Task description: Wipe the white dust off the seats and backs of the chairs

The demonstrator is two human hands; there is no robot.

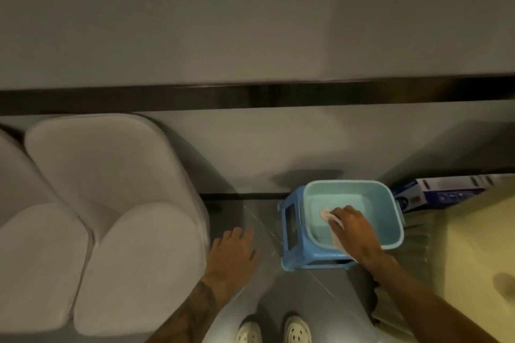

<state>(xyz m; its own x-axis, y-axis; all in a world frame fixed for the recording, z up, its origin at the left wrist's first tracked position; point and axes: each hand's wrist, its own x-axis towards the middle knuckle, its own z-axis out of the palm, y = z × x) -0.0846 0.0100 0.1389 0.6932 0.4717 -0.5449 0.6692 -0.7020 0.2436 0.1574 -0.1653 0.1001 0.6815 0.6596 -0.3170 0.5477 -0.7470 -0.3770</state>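
Head view, looking straight down, and at your far left edge sits the first chair, pale and padded, only partly in shot. Just beside it, touching along the seat edge, is the second chair, seat towards you and back towards the wall. Both are pale all over; whether that is dust or fabric you can't tell from here.

Moving right, your left hand hangs over the grey floor, just beside the second chair's seat corner. Its fingers are relaxed and slightly apart, holding nothing. Down at the bottom edge are your two white shoes, toes pointing forward.

Next comes the blue plastic stool, and on top of it a light blue basin, squarish with rounded corners. Your right hand is down inside that basin, fingers curled tight round a pale cloth, which bunches out past your knuckles against the basin's bottom and trails back under your wrist.

Further right, a blue and white box lies behind the basin, near the wall. Far right, a yellow surface fills the corner.
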